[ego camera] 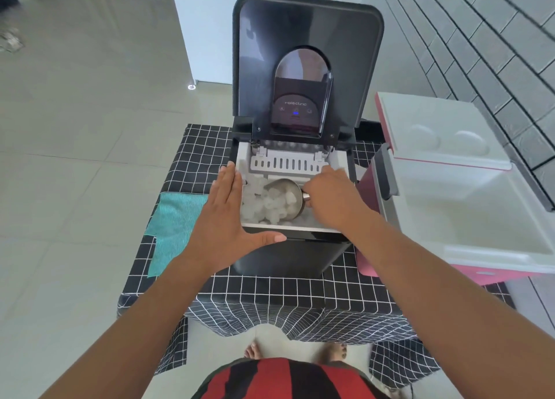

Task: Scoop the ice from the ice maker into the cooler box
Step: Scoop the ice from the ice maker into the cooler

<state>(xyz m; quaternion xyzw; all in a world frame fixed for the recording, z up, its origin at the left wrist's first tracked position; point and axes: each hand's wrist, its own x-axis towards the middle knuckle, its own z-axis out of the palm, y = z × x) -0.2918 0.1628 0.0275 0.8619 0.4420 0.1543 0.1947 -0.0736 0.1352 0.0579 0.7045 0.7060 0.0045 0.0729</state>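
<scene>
The right hand point(329, 197) holds a tight grip on the handle of a metal scoop point(288, 199), its bowl sunk among the ice point(261, 206) in the open ice maker point(295, 158). The left hand point(228, 218), flat with fingers spread and holding nothing, braces the machine's front left corner. The cooler box point(468, 206), lid up, stands just right of the machine on the checked-cloth worktop point(270, 290), near a teal towel point(174, 227).

Shiny metal scoop point(288, 196), glossy dark plastic lid point(306, 29), checked cloth tablecloth point(270, 290).
</scene>
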